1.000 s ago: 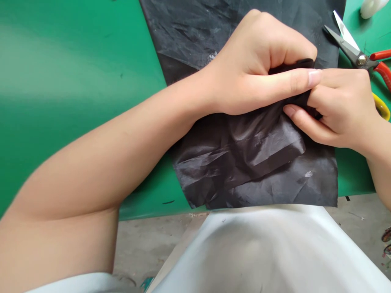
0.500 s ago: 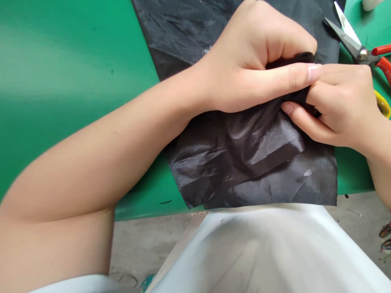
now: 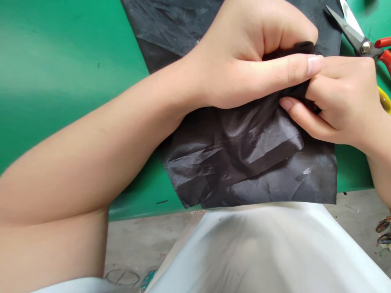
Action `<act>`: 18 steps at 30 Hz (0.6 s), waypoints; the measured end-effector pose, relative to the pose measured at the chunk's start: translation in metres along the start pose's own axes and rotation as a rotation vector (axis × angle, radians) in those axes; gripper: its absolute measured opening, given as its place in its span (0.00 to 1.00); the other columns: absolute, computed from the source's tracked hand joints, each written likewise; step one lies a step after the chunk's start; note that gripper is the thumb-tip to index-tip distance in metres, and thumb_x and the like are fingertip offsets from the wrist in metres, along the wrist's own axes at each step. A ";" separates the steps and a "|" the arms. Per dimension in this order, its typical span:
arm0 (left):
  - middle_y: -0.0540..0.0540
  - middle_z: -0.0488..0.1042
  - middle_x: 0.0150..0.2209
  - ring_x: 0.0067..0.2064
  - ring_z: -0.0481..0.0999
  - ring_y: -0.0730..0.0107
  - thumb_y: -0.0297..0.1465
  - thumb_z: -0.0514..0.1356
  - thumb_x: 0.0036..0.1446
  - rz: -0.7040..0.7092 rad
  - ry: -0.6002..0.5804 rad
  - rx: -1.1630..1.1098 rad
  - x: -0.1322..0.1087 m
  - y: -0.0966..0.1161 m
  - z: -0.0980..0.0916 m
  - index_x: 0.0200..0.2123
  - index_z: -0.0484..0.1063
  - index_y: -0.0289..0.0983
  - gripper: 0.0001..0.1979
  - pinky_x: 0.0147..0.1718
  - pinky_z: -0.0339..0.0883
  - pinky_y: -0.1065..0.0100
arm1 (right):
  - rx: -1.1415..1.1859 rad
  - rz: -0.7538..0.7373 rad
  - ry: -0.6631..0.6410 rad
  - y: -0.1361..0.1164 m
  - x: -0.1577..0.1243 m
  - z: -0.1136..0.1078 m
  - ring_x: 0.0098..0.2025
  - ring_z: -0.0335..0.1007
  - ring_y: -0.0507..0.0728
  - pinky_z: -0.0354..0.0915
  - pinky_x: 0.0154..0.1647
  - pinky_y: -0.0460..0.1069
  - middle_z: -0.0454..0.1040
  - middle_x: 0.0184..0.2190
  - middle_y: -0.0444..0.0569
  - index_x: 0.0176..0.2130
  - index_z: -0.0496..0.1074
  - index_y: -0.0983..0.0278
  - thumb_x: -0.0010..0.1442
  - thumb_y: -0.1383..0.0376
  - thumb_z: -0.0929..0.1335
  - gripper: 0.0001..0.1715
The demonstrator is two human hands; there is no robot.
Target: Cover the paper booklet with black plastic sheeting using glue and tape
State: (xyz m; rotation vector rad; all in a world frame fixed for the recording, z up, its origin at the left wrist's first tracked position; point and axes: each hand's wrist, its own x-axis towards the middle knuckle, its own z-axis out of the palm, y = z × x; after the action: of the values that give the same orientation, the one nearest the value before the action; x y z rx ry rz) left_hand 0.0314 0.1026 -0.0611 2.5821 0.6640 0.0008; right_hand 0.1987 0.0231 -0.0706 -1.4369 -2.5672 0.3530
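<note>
Black, creased fabric (image 3: 259, 162) lies over the green surface, its lower edge reaching the front edge. My left hand (image 3: 262, 57) is closed on a bunched part of it, thumb stretched to the right over the fold. Just to the right, my right hand (image 3: 342, 97) is closed on the same bunched fabric, its thumb pressing from below. The two hands touch near the left thumb's tip. What the curled fingers hold beneath the fold is hidden.
Open scissors (image 3: 363, 44) with red handles lie at the upper right, beside a yellow handle (image 3: 384, 99). The green table (image 3: 61, 81) extends to the left. Below its front edge are pale clothing (image 3: 269, 248) and a grey floor (image 3: 143, 240).
Both hands keep their hold on the fabric. The view has shifted slightly; the left hand and forearm appear a little higher, and the scissors sit slightly further right.
</note>
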 end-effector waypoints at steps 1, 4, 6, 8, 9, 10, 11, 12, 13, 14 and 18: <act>0.53 0.49 0.35 0.49 0.74 0.76 0.42 0.14 0.51 0.010 -0.011 0.000 0.001 0.002 0.000 0.22 0.45 0.31 0.30 0.41 0.55 0.69 | 0.029 0.021 -0.008 0.000 0.000 -0.001 0.29 0.65 0.53 0.49 0.29 0.52 0.71 0.23 0.46 0.29 0.72 0.60 0.69 0.49 0.56 0.29; 0.55 0.51 0.35 0.51 0.73 0.74 0.41 0.16 0.53 0.003 -0.011 -0.022 0.002 0.005 -0.001 0.23 0.47 0.29 0.30 0.40 0.51 0.75 | 0.076 0.060 -0.021 0.000 0.001 -0.002 0.31 0.68 0.54 0.52 0.31 0.52 0.72 0.24 0.46 0.30 0.73 0.60 0.69 0.46 0.56 0.30; 0.55 0.52 0.35 0.52 0.73 0.73 0.39 0.15 0.51 -0.029 -0.027 -0.013 0.000 0.007 -0.002 0.23 0.49 0.28 0.31 0.38 0.48 0.79 | 0.051 0.051 -0.027 -0.001 0.002 -0.003 0.31 0.68 0.55 0.52 0.31 0.52 0.72 0.24 0.47 0.31 0.73 0.59 0.68 0.48 0.56 0.28; 0.55 0.52 0.36 0.51 0.73 0.71 0.39 0.14 0.49 -0.045 -0.042 -0.006 -0.001 0.010 -0.004 0.24 0.52 0.25 0.34 0.37 0.46 0.81 | -0.009 0.026 -0.037 -0.002 0.003 -0.003 0.29 0.66 0.54 0.49 0.29 0.52 0.71 0.24 0.47 0.31 0.72 0.60 0.68 0.51 0.56 0.26; 0.55 0.52 0.36 0.51 0.73 0.70 0.39 0.14 0.48 -0.050 -0.049 -0.005 -0.001 0.011 -0.004 0.24 0.53 0.24 0.35 0.37 0.46 0.82 | -0.043 0.014 -0.048 -0.003 0.003 -0.003 0.29 0.65 0.54 0.47 0.28 0.52 0.70 0.24 0.48 0.31 0.72 0.61 0.68 0.52 0.54 0.27; 0.55 0.53 0.36 0.51 0.73 0.69 0.38 0.14 0.48 -0.060 -0.052 -0.006 -0.001 0.012 -0.005 0.25 0.54 0.22 0.36 0.36 0.46 0.82 | -0.075 0.004 -0.054 -0.004 0.003 -0.003 0.28 0.65 0.54 0.45 0.27 0.53 0.70 0.24 0.48 0.31 0.72 0.62 0.68 0.53 0.53 0.28; 0.55 0.53 0.36 0.51 0.73 0.69 0.38 0.14 0.47 -0.066 -0.053 -0.009 -0.001 0.012 -0.005 0.25 0.55 0.21 0.37 0.36 0.46 0.83 | -0.101 -0.001 -0.060 -0.004 0.003 -0.003 0.27 0.64 0.54 0.43 0.26 0.53 0.69 0.24 0.48 0.30 0.72 0.63 0.68 0.53 0.51 0.30; 0.55 0.53 0.36 0.50 0.73 0.68 0.38 0.14 0.47 -0.071 -0.049 -0.012 0.000 0.013 -0.004 0.25 0.56 0.20 0.38 0.36 0.46 0.83 | -0.115 -0.001 -0.064 -0.005 0.003 -0.003 0.28 0.64 0.53 0.43 0.26 0.53 0.69 0.25 0.48 0.30 0.71 0.63 0.68 0.53 0.50 0.32; 0.55 0.53 0.35 0.50 0.73 0.68 0.38 0.15 0.48 -0.071 -0.040 -0.018 0.000 0.012 -0.004 0.25 0.56 0.19 0.38 0.36 0.46 0.83 | -0.115 0.008 -0.069 -0.005 0.003 -0.004 0.28 0.65 0.53 0.44 0.27 0.52 0.68 0.25 0.47 0.30 0.71 0.63 0.68 0.53 0.49 0.32; 0.55 0.53 0.35 0.50 0.73 0.68 0.38 0.15 0.48 -0.065 -0.025 -0.029 0.000 0.012 -0.003 0.25 0.57 0.18 0.38 0.36 0.47 0.83 | -0.103 0.026 -0.075 -0.005 0.003 -0.004 0.29 0.65 0.53 0.47 0.28 0.52 0.68 0.25 0.46 0.30 0.70 0.63 0.68 0.52 0.48 0.33; 0.53 0.55 0.34 0.50 0.73 0.67 0.39 0.12 0.45 -0.030 0.047 -0.120 -0.003 0.008 0.001 0.24 0.59 0.16 0.44 0.35 0.49 0.81 | -0.066 0.075 -0.114 -0.006 0.003 -0.006 0.33 0.67 0.53 0.55 0.32 0.52 0.68 0.27 0.44 0.29 0.68 0.61 0.68 0.50 0.47 0.33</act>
State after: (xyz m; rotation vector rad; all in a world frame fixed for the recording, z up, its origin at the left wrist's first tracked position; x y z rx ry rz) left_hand 0.0327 0.0947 -0.0577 2.4639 0.6983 0.0891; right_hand 0.1939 0.0237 -0.0635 -1.5834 -2.6421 0.3745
